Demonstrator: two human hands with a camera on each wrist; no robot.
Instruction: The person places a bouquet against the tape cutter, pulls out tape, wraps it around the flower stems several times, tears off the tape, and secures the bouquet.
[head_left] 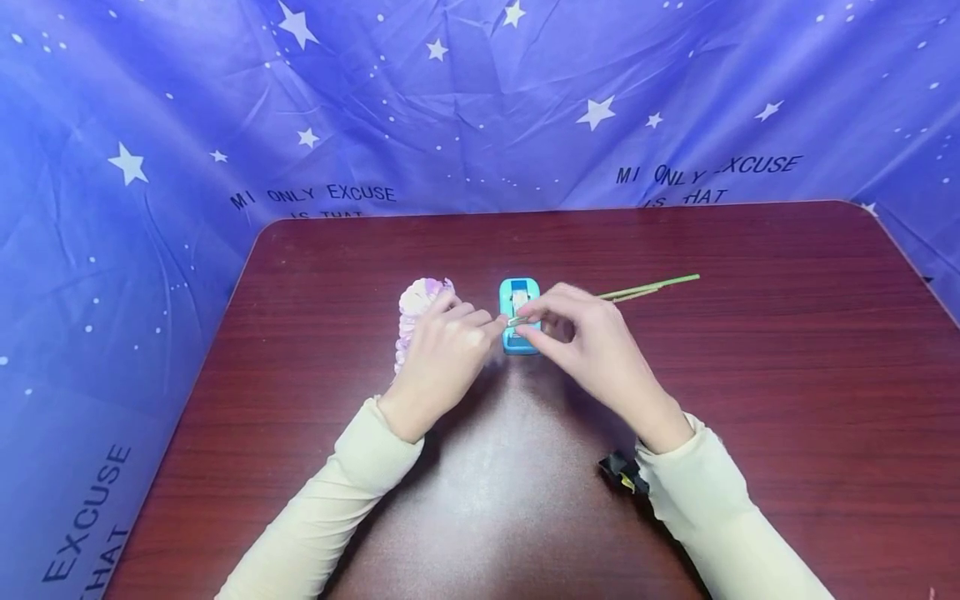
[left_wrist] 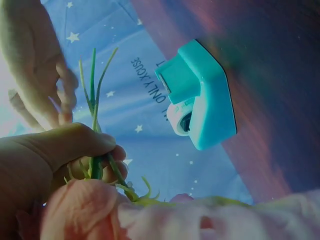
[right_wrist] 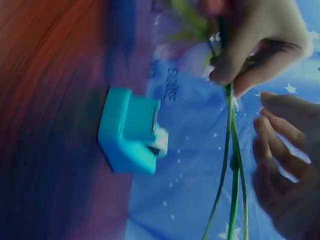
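My left hand (head_left: 453, 342) pinches the green stems (right_wrist: 234, 185) of artificial flowers between thumb and fingers, just below the blooms. The pale pink and lilac blossoms (head_left: 420, 302) lie to the left of that hand, partly hidden by it. The stems run rightward past my right hand (head_left: 607, 350). In the right wrist view, the right thumb and fingers are slightly bent beside the stems, apart from them, and no held thing shows between them. Just beyond both hands stands a turquoise tape dispenser (left_wrist: 212, 100) with a white roll (left_wrist: 178, 117).
A dark red-brown wooden table (head_left: 787, 375) lies under everything. Blue cloth (head_left: 480, 100) with white stars and black lettering hangs behind it and at the left. A small black object (head_left: 624, 473) sits at the right sleeve cuff.
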